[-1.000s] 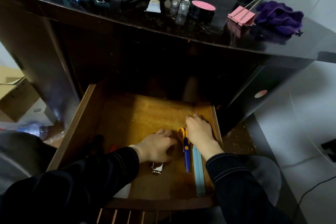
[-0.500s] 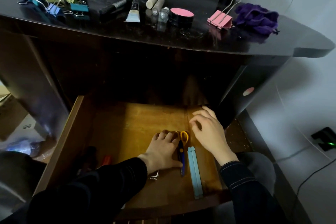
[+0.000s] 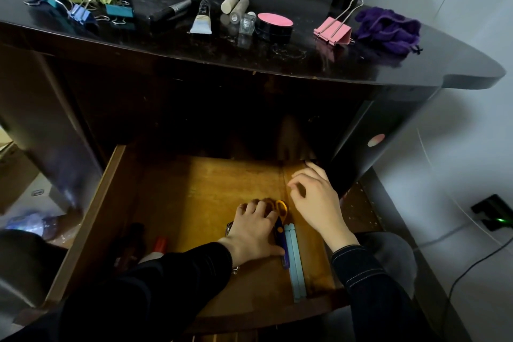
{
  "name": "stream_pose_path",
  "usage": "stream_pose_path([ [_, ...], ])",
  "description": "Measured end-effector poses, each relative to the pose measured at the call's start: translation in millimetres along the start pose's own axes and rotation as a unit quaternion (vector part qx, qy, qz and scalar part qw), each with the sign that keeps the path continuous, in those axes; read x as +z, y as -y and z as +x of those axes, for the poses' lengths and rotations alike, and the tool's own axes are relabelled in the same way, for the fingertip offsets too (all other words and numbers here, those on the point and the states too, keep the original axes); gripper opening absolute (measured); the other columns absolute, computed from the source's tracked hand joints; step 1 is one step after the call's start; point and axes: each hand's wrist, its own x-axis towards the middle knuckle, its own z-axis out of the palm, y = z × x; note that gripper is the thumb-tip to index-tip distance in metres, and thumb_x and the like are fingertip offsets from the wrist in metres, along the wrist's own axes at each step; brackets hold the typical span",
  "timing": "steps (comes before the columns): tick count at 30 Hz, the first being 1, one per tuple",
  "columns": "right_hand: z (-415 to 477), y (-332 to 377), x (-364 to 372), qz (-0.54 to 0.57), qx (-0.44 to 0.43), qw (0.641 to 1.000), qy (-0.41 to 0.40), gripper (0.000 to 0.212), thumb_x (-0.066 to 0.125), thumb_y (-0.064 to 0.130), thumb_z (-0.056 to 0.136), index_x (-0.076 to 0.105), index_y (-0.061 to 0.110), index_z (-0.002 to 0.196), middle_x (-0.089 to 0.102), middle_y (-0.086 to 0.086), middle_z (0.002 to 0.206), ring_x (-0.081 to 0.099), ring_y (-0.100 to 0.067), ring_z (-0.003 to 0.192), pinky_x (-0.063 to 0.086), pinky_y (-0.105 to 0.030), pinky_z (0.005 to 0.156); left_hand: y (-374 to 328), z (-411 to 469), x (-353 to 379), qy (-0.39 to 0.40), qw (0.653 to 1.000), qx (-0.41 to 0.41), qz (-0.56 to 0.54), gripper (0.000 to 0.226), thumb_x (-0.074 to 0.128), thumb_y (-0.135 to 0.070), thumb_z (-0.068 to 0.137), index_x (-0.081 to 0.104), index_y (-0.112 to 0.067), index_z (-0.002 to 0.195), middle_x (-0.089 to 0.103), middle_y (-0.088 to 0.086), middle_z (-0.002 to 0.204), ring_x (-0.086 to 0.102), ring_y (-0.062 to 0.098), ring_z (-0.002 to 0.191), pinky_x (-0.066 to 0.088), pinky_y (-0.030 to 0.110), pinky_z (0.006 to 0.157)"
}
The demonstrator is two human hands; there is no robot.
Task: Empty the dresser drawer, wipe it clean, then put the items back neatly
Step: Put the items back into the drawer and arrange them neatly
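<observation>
Against the relaxed fingers point(image 3: 261, 207) of the left hand point(image 3: 254, 233), yellow-handled blue scissors point(image 3: 280, 230) lie beside two pale blue sticks point(image 3: 295, 261) in the brown wooden drawer point(image 3: 194, 203); the right hand point(image 3: 316, 203) curls its fingers loosely, empty.

The room is dim. Warm light pools on the floor of the open wooden drawer point(image 3: 200, 203), and the recess behind is black. The glossy dark dresser top point(image 3: 166, 44) mirrors objects. Wide-angle distortion bends its edges.

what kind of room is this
Most likely a bedroom or dressing corner at home: a dark glossy dresser top holds a makeup tube, a pink-lidded tin and a pile of binder clips, and a wooden drawer is pulled open below it.
</observation>
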Motion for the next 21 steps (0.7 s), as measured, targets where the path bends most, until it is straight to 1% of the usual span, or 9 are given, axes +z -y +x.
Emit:
stream_pose_path([
  [9,0.3,-3.8,3.0,0.002,-0.009,1.000,-0.010,0.012,0.061,0.021,0.096,0.073,0.021,0.093,0.066,0.010,0.114,0.037,-0.011,0.140,0.036,-0.024,0.096,-0.3,-2.4,3.4,-0.001,1.000,0.013,-0.008,0.093,0.063,-0.073,0.076,0.035,-0.021,0.148,0.037,0.010,0.142,0.031,0.034,0.135,0.024,0.056,0.115],
  [17,0.4,-4.3,2.9,0.002,-0.007,1.000,-0.004,0.012,0.061,0.022,0.096,0.073,0.022,0.095,0.066,0.011,0.115,0.037,-0.010,0.140,0.036,-0.024,0.097,-0.7,-3.2,-2.5,0.008,1.000,0.011,-0.012,0.095,0.065,-0.072,0.075,0.032,-0.023,0.150,0.035,0.009,0.145,0.031,0.034,0.137,0.023,0.055,0.117],
  [21,-0.7,-4.2,1.9,0.006,-0.010,1.000,-0.010,0.012,0.061,0.021,0.096,0.074,0.021,0.094,0.066,0.010,0.114,0.038,-0.011,0.140,0.038,-0.026,0.097,13.8,-7.6,-20.9,-0.006,0.998,0.007,-0.057,0.093,0.066,-0.070,0.075,0.033,-0.023,0.149,0.037,0.007,0.144,0.033,0.032,0.135,0.033,0.051,0.113],
])
